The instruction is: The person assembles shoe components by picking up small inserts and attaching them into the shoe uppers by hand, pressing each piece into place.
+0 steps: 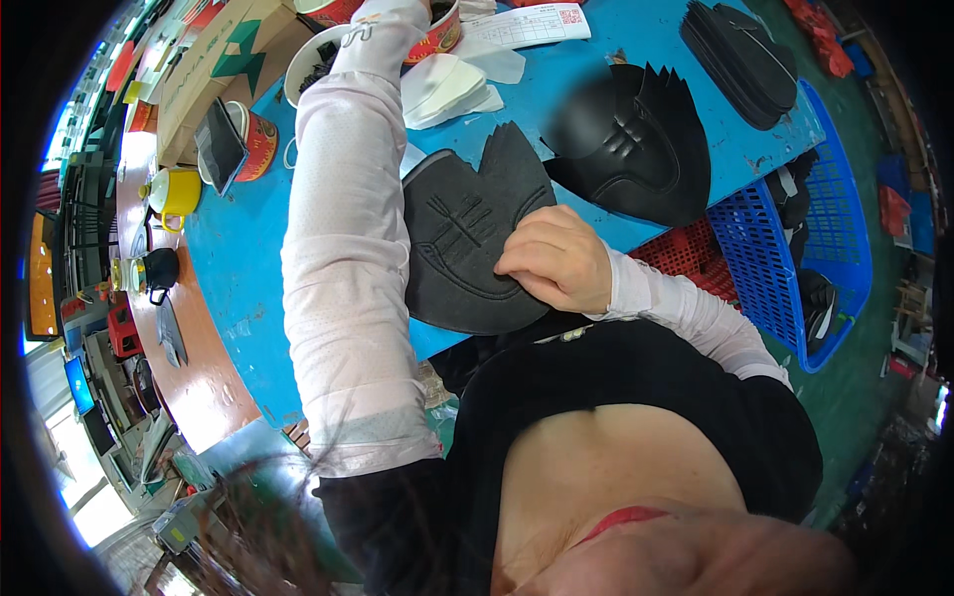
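Note:
A dark grey-black upper piece [452,238], apparently for a shoe, lies flat on the blue table in front of me. It has a notched far edge, curved stitched lines and short crossing lines in its middle. My right hand [558,260] rests on its right side, fingers curled and pressed together. What the fingertips hold, if anything, is hidden. My left arm, in a pale sleeve [348,228], reaches across the table to the top edge beside a white bowl [306,65]; the left hand is out of sight. A shiny black upper piece [641,149] lies to the right.
A stack of black pieces [740,62] sits at the far right. Blue [845,228] and red baskets [691,256] stand below the table's right edge. White paper pieces [447,91], a red tub [260,144], a yellow mug [177,195] and a cardboard box [189,94] are on the far left side.

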Demonstrator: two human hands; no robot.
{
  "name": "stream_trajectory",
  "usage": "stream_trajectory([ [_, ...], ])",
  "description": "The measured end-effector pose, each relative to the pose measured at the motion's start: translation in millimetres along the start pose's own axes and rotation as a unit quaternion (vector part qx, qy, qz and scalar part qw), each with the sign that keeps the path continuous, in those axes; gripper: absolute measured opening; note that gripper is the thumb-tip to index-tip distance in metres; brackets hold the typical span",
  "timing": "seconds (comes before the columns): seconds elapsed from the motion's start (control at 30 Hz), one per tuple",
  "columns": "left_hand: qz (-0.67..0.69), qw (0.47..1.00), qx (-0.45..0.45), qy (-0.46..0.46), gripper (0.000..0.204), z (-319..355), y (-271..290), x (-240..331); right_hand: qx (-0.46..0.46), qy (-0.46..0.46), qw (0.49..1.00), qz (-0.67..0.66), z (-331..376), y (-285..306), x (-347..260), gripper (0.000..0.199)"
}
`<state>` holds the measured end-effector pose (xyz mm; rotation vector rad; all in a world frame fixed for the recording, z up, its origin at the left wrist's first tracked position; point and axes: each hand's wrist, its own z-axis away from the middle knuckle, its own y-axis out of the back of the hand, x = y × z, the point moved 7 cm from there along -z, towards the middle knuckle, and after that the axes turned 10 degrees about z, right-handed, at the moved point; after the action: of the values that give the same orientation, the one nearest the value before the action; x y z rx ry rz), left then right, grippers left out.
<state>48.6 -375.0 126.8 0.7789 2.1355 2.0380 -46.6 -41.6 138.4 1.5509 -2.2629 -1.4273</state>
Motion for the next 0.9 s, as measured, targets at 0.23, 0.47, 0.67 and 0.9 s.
stream_trajectory([
  [0.23, 0.003, 1.0, -0.023, 0.004, 0.04, -39.8, -2.8, -25.6, 0.008, 0.013, 1.0, -0.009, -4.6, -1.3, 1.5, 0.025],
  [0.47, 0.122, 0.983, 0.13, 0.046, 0.025, -9.6, 10.5, -25.6, 0.018, 0.027, 0.999, 0.001, -0.3, -0.8, -0.1, 0.023],
  [0.67, 0.059, 0.995, 0.069, 0.028, 0.03, 8.8, 14.3, -22.5, -0.013, 0.018, 1.0, -0.011, 5.5, -5.3, -4.4, 0.022],
  [0.9, 0.074, 0.995, 0.053, 0.038, 0.027, 8.0, 23.8, -2.9, -0.02, 0.018, 0.999, -0.02, 0.8, -1.5, -1.4, 0.025],
])
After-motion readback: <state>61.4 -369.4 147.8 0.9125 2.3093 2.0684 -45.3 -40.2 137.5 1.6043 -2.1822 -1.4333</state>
